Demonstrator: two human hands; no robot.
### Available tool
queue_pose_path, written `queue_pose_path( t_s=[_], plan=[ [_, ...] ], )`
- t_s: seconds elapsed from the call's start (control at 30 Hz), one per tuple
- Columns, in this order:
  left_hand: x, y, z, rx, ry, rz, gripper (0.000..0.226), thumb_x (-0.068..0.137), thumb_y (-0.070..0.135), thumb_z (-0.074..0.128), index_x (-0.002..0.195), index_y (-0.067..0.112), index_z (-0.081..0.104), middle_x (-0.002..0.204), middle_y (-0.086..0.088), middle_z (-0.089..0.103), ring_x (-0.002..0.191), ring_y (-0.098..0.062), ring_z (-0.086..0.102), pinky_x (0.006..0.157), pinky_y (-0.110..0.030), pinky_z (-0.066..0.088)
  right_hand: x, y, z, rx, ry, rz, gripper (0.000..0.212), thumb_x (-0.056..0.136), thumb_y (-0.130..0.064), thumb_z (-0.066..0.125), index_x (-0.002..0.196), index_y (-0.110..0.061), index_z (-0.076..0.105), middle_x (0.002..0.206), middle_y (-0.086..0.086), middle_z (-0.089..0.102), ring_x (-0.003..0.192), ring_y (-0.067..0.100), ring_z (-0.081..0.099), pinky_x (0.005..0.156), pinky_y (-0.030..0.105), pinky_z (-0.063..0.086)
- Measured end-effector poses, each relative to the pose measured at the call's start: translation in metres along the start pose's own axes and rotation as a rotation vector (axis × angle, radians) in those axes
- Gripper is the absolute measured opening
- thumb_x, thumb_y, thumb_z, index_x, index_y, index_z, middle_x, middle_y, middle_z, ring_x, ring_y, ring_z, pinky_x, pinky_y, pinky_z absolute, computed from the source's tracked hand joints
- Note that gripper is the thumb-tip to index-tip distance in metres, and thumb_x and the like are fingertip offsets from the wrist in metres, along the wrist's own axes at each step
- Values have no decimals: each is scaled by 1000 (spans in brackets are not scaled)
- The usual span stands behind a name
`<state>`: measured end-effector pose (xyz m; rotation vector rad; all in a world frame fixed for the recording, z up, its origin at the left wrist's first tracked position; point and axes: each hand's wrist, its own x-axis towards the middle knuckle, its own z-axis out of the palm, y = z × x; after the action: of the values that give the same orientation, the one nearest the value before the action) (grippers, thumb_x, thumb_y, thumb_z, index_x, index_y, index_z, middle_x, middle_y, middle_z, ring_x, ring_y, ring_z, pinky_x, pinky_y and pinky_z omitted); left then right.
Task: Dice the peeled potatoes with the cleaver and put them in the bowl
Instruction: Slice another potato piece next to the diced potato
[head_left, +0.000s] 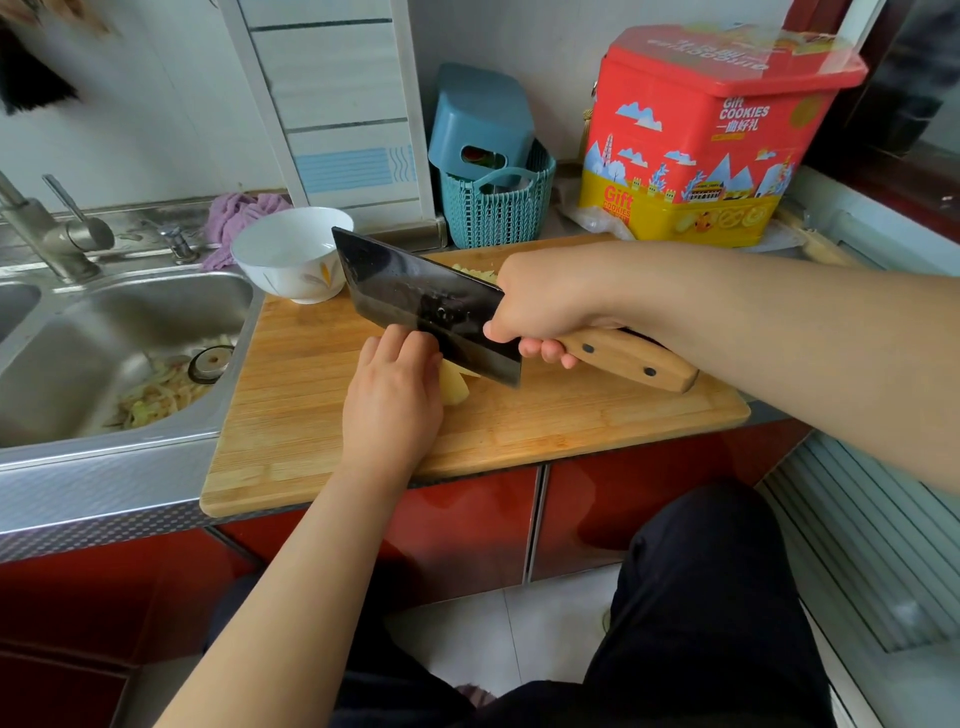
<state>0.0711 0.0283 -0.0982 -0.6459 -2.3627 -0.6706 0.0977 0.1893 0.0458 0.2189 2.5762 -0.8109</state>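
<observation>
Bamboo board (311, 415) under you, you're mid-dice: your left hand (389, 395) curls over the peeled potato piece (456, 391), your right hand (540, 306) grips the cleaver (426, 304) beside those knuckles, so cut straight down, then carry dice to the white bowl (291, 254) at the board's far-left corner.

Your cutting board (322, 415) sits right of the sink (104, 353). Bowl (291, 254) on its far-left corner. Basket (496, 208) and cookie tin (701, 145) beyond the far edge.

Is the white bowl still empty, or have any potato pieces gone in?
Empty as far as visible: the bowl stands upright on the cutting board, showing only bare white interior.
</observation>
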Motion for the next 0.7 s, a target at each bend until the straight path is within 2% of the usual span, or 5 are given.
queue_pose_path(
  t_s=[0.3, 0.4, 0.5, 0.6, 0.7],
  plan=[
    [0, -2, 2, 16, 16, 6, 6, 93, 10, 57, 95, 6, 62, 96, -8, 58, 81, -26, 48, 64, -31, 37, 15, -3, 10, 33, -61, 47, 19, 102, -13, 46, 83, -13, 42, 51, 3, 48, 31, 8, 40, 34, 18, 41],
    [0, -2, 3, 6, 30, 5, 5, 92, 8, 58, 94, 6, 62, 95, -8, 59, 80, -26, 48, 66, -27, 33, 19, -3, 22, 20, -69, 58, 8, 102, -11, 44, 97, -5, 46, 57, 6, 48, 35, 10, 40, 34, 19, 41],
    [0, -2, 3, 4, 44, 7, 4, 92, 8, 60, 93, 6, 63, 94, -8, 59, 80, -26, 49, 66, -26, 32, 23, 2, 31, 10, -68, 45, 14, 101, -9, 43, 109, 3, 47, 60, 10, 49, 38, 12, 40, 35, 21, 42],
    [-1, -3, 3, -10, 55, 0, 3, 92, 8, 62, 92, 5, 63, 93, -8, 59, 80, -26, 50, 64, -29, 37, 22, 5, 28, 28, -62, 47, 14, 102, -10, 44, 91, -2, 46, 58, 8, 47, 37, 11, 39, 35, 20, 41],
    [-2, -3, 3, -11, 61, 1, 3, 91, 7, 63, 91, 4, 62, 92, -9, 59, 79, -27, 51, 62, -34, 42, 21, 9, 21, 50, -74, 56, 19, 102, -14, 47, 85, -5, 48, 55, 4, 46, 35, 9, 39, 36, 19, 41]
  ],
)
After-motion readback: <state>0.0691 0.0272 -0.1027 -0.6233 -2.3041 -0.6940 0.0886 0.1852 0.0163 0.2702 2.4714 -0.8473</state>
